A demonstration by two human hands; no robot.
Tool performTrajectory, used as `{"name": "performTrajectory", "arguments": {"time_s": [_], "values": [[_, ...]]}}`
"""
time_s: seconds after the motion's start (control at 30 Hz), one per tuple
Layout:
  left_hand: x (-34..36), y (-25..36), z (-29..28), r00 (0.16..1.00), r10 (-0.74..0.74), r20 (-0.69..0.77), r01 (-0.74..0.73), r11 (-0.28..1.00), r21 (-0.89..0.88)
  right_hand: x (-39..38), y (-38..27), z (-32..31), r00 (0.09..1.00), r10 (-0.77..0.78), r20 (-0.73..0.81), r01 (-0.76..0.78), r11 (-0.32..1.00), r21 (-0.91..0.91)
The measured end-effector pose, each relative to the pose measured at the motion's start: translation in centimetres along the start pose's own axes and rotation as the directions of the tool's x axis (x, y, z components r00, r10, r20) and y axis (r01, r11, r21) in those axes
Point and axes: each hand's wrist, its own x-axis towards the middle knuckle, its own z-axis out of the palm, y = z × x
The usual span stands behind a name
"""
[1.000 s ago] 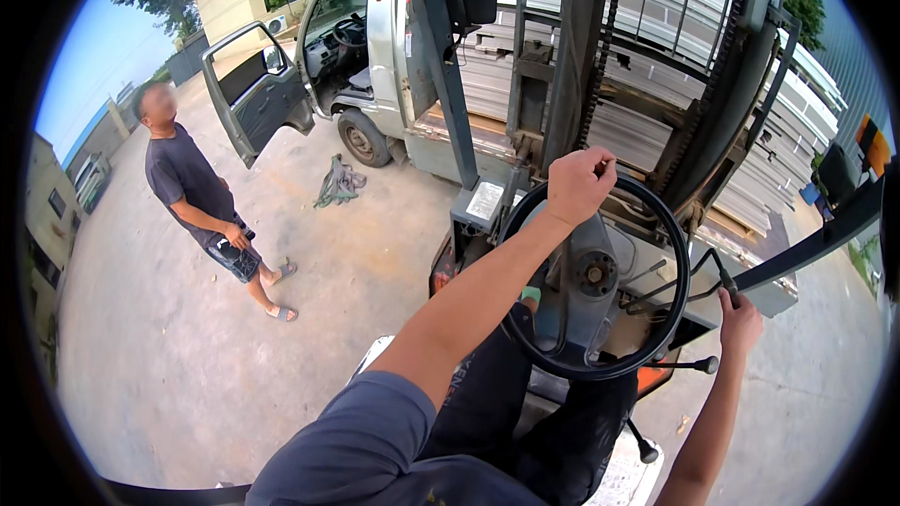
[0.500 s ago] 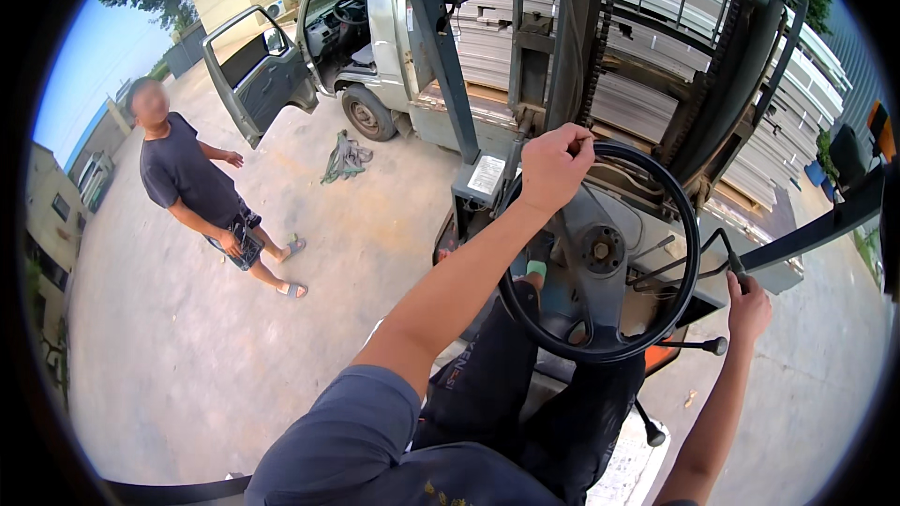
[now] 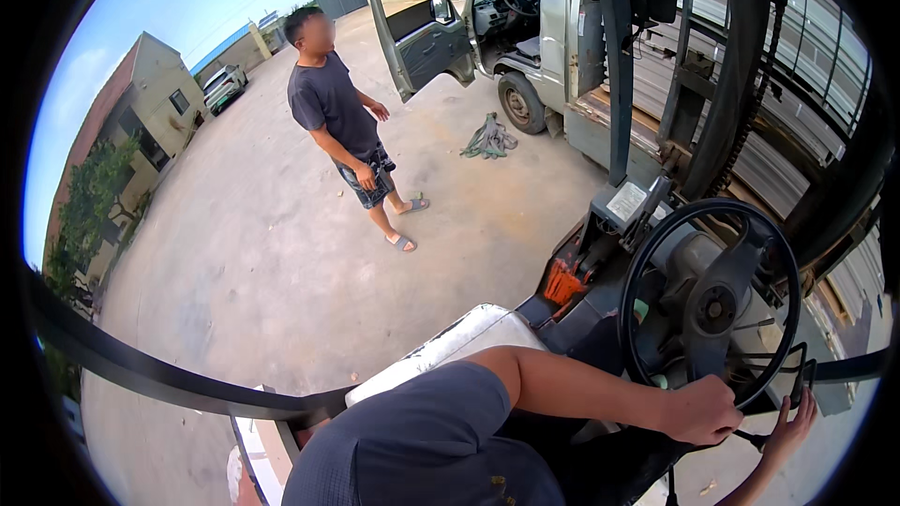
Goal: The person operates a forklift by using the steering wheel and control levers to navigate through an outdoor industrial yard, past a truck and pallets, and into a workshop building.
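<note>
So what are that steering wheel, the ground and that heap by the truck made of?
The steering wheel, gripped by the left hand, looks like matte black plastic or rubber over a core: dull, no shine. The ground seems to be concrete, pale grey and stained. The heap by the truck looks like cloth or strapping, limp and folded.

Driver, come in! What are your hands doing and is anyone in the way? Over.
Left hand gripping steering wheel at its bottom rim. Right hand on a lever. Person standing on concrete ahead-left, beside truck.
</note>
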Motion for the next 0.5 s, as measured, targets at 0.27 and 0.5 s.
{"name": "performTrajectory", "arguments": {"time_s": [0.27, 0.5], "values": [[7.9, 3.6, 5.1, 1.000, -0.017, -0.025, 0.022, 0.982, 0.188, -9.1, -1.1, -8.0, 0.992, -0.011, 0.128, 0.007, 0.999, 0.035], [14.2, -5.5, -9.7, 0.906, -0.090, -0.414, 0.231, 0.924, 0.304, -6.3, -1.2, -8.9, 0.991, -0.053, 0.124, 0.037, 0.991, 0.131]]}}
